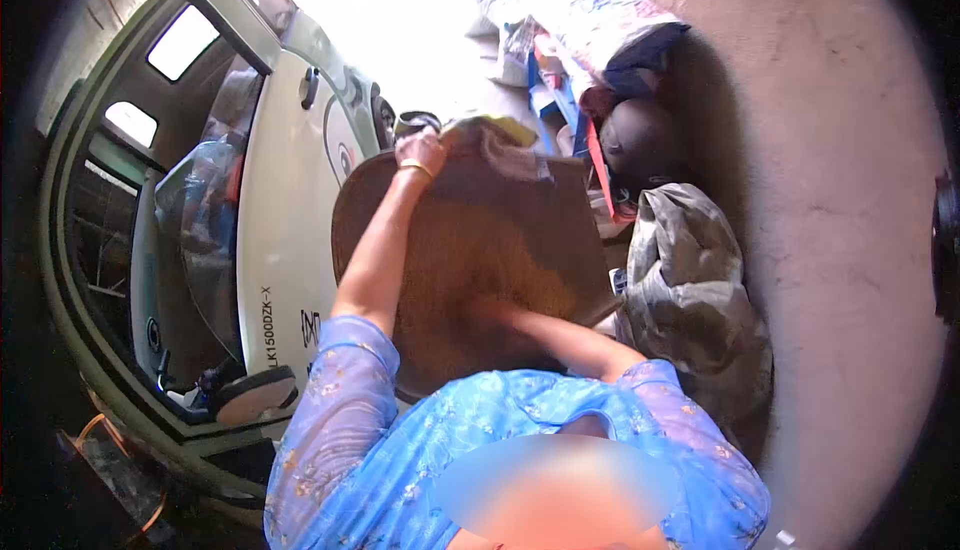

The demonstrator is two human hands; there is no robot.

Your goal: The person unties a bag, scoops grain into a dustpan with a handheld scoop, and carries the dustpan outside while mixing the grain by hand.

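Note:
A large brown panel-like thing (pixel 480 210) with rounded corners and a worn, stained surface lies before me; I cannot tell whether it is flat or hollow. My left hand (pixel 420 150) is closed at its far edge, beside a dark round object (pixel 416 122). What the fingers grip is hidden. My right hand (pixel 485 312) reaches over the middle of the brown thing, blurred and in shadow, its fingers not readable. Crumpled cloth (pixel 495 145), grey and yellowish, hangs over the far edge, right of my left hand.
On the left stands a small white and green vehicle (pixel 285 200) with its window and seat showing. Grey-green crumpled fabric (pixel 690 260) is heaped at the right, with a dark rounded object (pixel 637 140) and several bags (pixel 600 20) beyond. A pale wall or floor (pixel 840 250) runs along the right.

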